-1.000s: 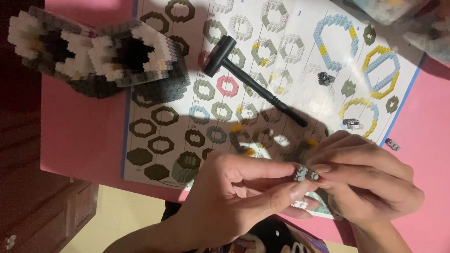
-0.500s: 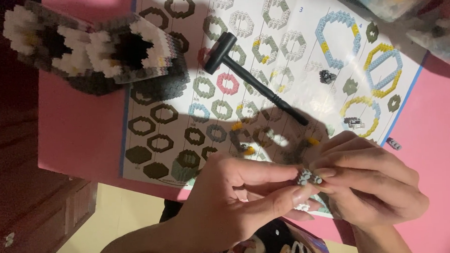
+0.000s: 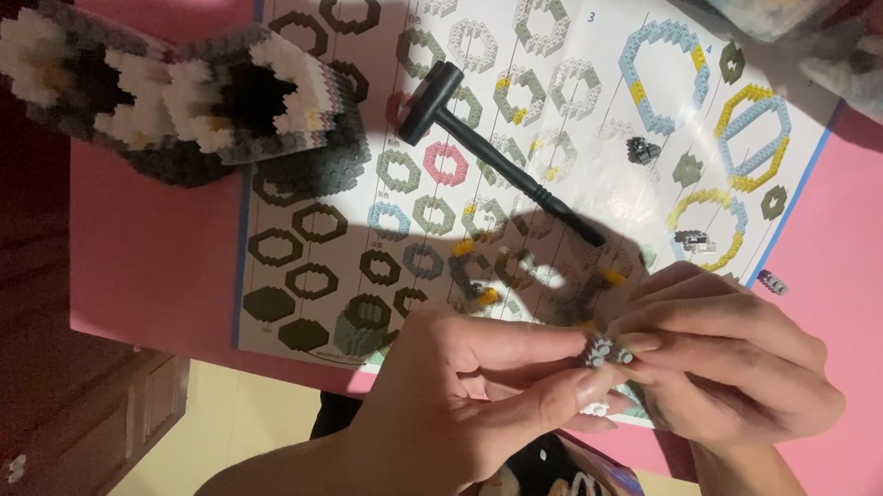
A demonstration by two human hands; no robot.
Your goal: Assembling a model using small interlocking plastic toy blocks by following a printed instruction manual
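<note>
Both my hands are pinching a tiny grey brick cluster (image 3: 607,353) at the bench's near edge: left hand (image 3: 447,404) and right hand (image 3: 734,365) grips clamped on it. Just past that, the instruction sheet (image 3: 556,156) and black hammer (image 3: 497,153). Farther out, the big grey-and-white block build (image 3: 192,100) is looking mostly done, so I'm guessing I'm on small add-ons.

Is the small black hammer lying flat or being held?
Lying flat: the black hammer rests on the instruction sheet, apart from both hands.

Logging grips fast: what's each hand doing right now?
Left hand: closed, fingertips pinching the small grey block piece.
Right hand: closed, fingertips pinching the same piece from the other side.
</note>
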